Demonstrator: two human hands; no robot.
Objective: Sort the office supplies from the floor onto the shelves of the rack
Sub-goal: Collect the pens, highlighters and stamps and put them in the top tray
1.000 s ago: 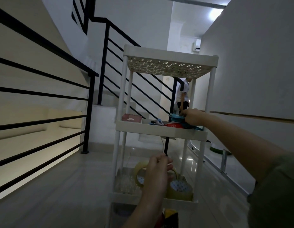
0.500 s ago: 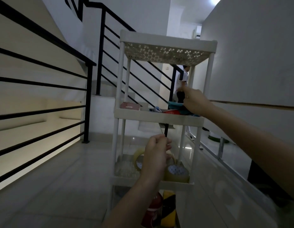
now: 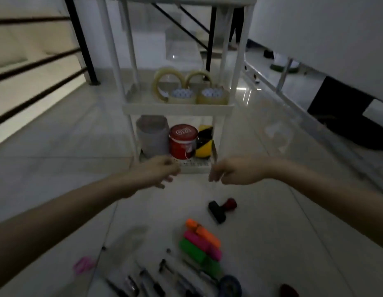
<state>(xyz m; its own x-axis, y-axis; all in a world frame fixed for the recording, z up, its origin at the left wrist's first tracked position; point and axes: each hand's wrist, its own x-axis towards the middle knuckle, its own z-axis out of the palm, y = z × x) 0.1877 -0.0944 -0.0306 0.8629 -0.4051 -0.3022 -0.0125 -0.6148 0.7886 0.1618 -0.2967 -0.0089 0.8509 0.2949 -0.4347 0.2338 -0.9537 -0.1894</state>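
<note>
The white plastic rack [image 3: 177, 108] stands ahead on the tiled floor. Its middle shelf holds several rolls of clear tape [image 3: 182, 95]. On the bottom shelf stand a grey cup [image 3: 152, 135], a red tin [image 3: 183, 141] and a yellow-black tape roll [image 3: 204, 142]. My left hand [image 3: 159, 173] and my right hand [image 3: 231, 173] hover in front of the bottom shelf, fingers loosely curled, holding nothing. On the floor near me lie orange, pink and green highlighters [image 3: 202, 243], a black stamp with a red knob [image 3: 221, 210], several dark pens [image 3: 156, 279] and pink scissors [image 3: 84, 264].
A black stair railing [image 3: 83, 41] runs along the left. A white wall [image 3: 325, 39] and a low ledge border the right. A dark tape roll [image 3: 230, 287] and a red object [image 3: 289, 291] lie at the bottom edge. A person's legs [image 3: 236, 24] show behind the rack.
My view has tilted down from the upper shelves to the floor. Both hands have come away from the middle shelves and now hang low in front of the bottom shelf.
</note>
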